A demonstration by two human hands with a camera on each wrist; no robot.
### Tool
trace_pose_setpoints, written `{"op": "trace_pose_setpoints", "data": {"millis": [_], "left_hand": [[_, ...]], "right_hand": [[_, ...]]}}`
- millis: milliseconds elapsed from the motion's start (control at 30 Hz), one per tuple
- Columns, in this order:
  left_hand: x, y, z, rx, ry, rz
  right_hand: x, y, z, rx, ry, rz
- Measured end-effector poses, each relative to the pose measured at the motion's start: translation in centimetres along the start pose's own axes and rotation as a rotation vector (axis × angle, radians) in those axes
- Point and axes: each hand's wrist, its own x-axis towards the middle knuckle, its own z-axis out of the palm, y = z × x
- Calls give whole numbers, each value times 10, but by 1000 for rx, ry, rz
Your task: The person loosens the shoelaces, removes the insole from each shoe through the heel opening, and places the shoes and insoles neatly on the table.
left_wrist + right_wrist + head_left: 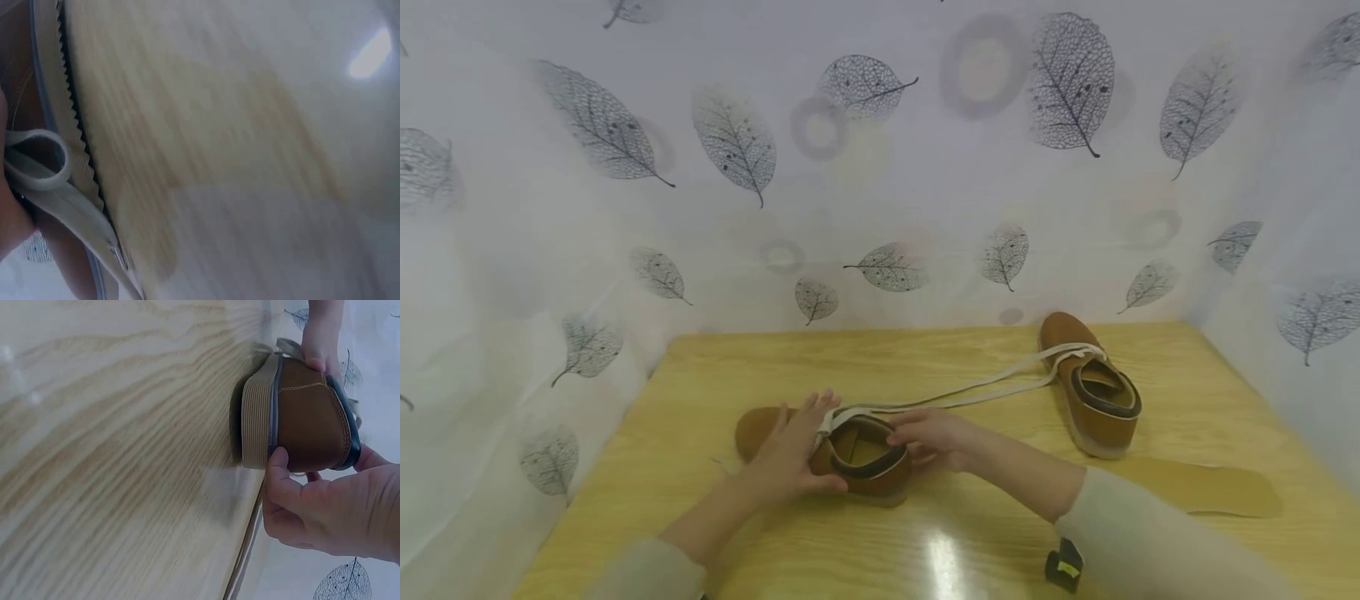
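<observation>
A brown lace-up shoe (883,482) stands on the wooden table with its toe to the left. My left hand (786,454) rests across its front with fingers extended toward the far side and thumb stretched along the near side. At the heel, my right hand (936,437) grips the shoe; in the right wrist view the bent fingers (284,487) touch the heel's lower edge and the thumb is by the dark padded collar (351,447). A pale lace (47,181) loops over the shoe in the left wrist view, where my left hand is mostly cut off.
A second brown shoe (1101,429) stands at the back right, toe away. Long pale laces (977,393) stretch between the two shoes. A flat tan insole-shaped piece (1217,490) lies at the right. A leaf-print curtain (880,183) encloses the table's back and sides.
</observation>
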Motion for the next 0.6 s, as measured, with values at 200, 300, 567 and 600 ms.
{"op": "trace_pose_setpoints", "data": {"millis": [200,300,567,600], "left_hand": [[6,20,12,177,17,-81],[10,29,18,209,33,-114],[19,51,25,184,1,-210],[21,53,26,179,0,-214]], "right_hand": [[-5,0,-18,-101,23,-43],[-9,-1,-25,-101,46,-45],[-21,1,-36,-63,123,-22],[-22,1,-37,-54,138,-20]]}}
